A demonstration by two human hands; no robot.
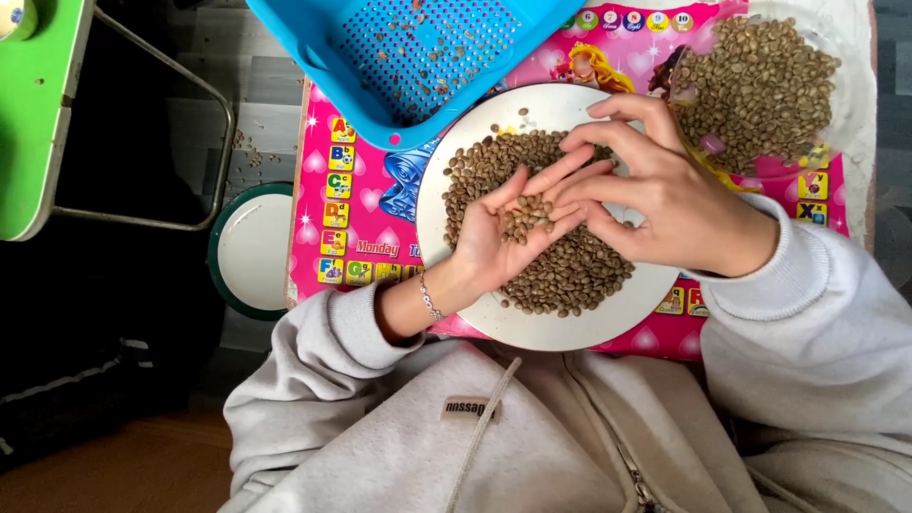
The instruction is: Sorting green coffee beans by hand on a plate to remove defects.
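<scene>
Brown beans rest in cupped, open left hand; right hand fingers spread, picking.

Your right hand hid part of the white round plate; the frame's top edge cut off the far blue perforated plastic tray.

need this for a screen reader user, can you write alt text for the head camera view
Seen from above, a person's left hand lies palm up with a few beans in it, and the right hand picks at them, over a white plate heaped with beans. A blue perforated tray and a clear bowl of beans sit beyond on a pink mat.
</scene>
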